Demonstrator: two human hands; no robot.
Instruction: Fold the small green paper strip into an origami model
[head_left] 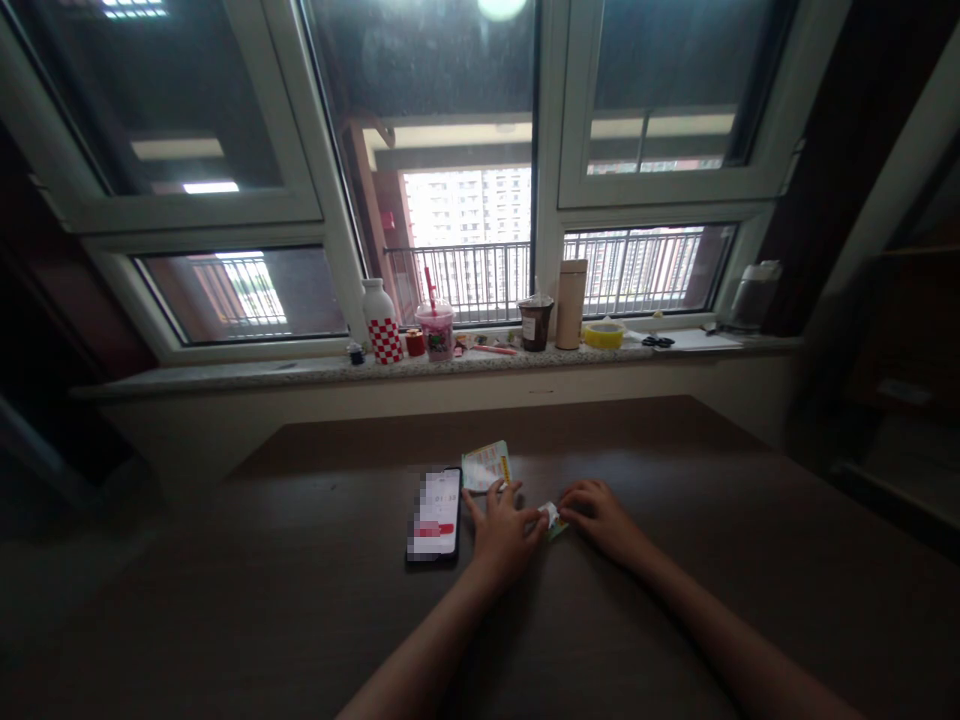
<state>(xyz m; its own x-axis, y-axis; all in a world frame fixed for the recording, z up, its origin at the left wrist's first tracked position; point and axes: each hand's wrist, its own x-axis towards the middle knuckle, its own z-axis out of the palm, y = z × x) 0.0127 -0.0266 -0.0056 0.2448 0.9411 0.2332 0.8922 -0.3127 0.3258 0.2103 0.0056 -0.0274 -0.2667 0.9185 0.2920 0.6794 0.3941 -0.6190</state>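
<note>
A small white-and-green piece (552,516) lies on the table (300,630) between the two hands. Left hand (501,530): fingers spread, thumb at the piece's near-left edge, phone (436,515) just beside. Right hand (604,520): fingers bent at the opposite edge; whether they pinch cannot be told.

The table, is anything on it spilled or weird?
I see no spill on the table. The phone looks odd: blocky squares cover its left side, making that edge jagged. The white scrap between the left hand and right hand is too small to tell if it's damaged.
</note>
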